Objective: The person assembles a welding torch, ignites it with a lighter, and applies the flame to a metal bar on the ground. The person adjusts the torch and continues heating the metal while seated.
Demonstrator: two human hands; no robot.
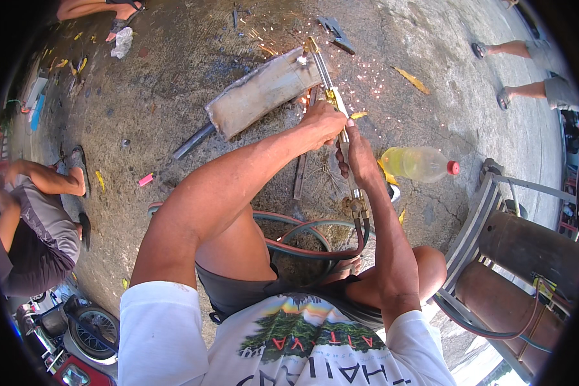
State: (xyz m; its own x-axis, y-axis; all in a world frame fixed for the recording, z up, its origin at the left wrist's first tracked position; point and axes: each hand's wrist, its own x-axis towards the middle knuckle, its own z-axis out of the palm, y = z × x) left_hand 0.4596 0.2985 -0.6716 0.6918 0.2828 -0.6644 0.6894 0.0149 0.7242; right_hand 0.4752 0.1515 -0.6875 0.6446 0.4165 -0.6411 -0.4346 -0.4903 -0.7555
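Observation:
Both hands grip a brass and silver cutting torch. My left hand is closed around its forward part, and my right hand wraps the handle just behind. The torch's tip is at the far right corner of a thick grey metal plate, where a bright glow shows and orange sparks scatter over the ground. The plate appears raised on a metal pipe and a flat rusty bar. Red and dark hoses run from the torch's rear end and loop near my legs.
A bottle of yellowish liquid lies at my right. Two rusty gas cylinders rest in a metal frame. A pink lighter and a cut metal piece lie on the concrete. People are left, far left and right; a motorcycle stands lower left.

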